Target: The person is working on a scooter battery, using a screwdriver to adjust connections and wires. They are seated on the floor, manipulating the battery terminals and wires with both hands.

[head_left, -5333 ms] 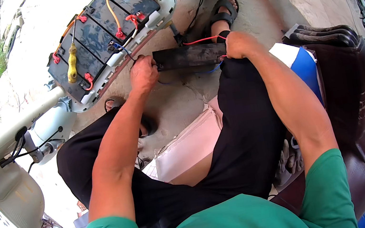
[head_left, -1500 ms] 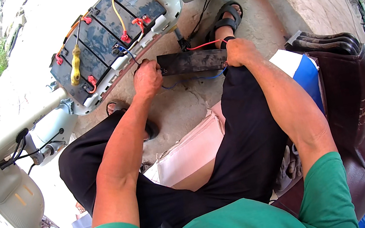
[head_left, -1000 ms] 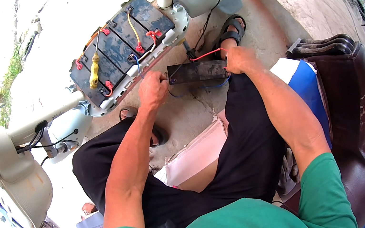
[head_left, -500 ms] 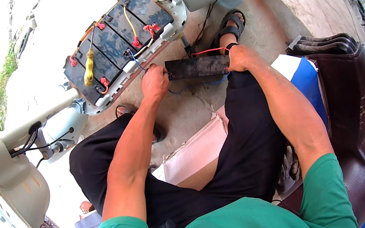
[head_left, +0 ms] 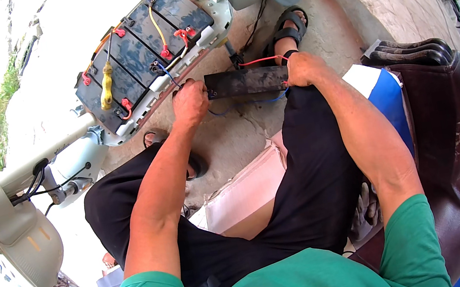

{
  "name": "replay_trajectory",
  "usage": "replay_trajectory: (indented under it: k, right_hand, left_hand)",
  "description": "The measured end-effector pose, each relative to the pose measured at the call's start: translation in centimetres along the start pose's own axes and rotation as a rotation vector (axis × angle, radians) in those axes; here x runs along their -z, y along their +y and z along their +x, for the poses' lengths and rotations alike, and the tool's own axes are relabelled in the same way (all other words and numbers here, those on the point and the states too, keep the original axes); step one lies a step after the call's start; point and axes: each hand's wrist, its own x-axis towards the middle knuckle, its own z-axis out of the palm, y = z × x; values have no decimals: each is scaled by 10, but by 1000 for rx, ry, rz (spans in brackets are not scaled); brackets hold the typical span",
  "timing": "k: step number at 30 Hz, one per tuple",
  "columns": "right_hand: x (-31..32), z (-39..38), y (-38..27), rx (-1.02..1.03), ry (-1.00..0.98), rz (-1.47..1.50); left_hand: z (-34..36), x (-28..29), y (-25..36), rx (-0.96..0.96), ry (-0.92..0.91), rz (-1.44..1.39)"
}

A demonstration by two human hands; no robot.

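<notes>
Between my hands, a long black battery (head_left: 247, 81) is held level above the floor, with dusty sides. My left hand (head_left: 191, 102) is closed on its left end, close to a blue wire (head_left: 169, 76) from the battery row. My right hand (head_left: 304, 69) grips the right end, where a red wire (head_left: 259, 61) and another blue wire run. Fingertips of both hands are partly hidden. Just beyond, a row of black batteries (head_left: 135, 68) sits in a pale vehicle frame, joined by short wires with red terminal covers. A yellow-handled screwdriver (head_left: 106, 90) rests on that row.
A pale vehicle tube (head_left: 49, 150) and body panel (head_left: 24, 239) stand at the left. Below my hands lies a cardboard box (head_left: 244, 193) between my legs. A maroon padded seat (head_left: 437, 127) is at my right, with a blue and white item (head_left: 383, 93) beside it.
The view has shifted slightly, and the batteries appear a little further up and left. Both hands keep hold of the black battery; my left hand has moved slightly left.
</notes>
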Motion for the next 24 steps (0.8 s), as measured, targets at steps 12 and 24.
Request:
replay_trajectory:
  k: [12,24]
  right_hand:
    - [-4,0,3,16,45,1]
    - [-1,0,-2,-19,19,-39]
  left_hand:
    - [-1,-3,4,11,-5,3]
    - [-1,-1,4,13,-9,-10]
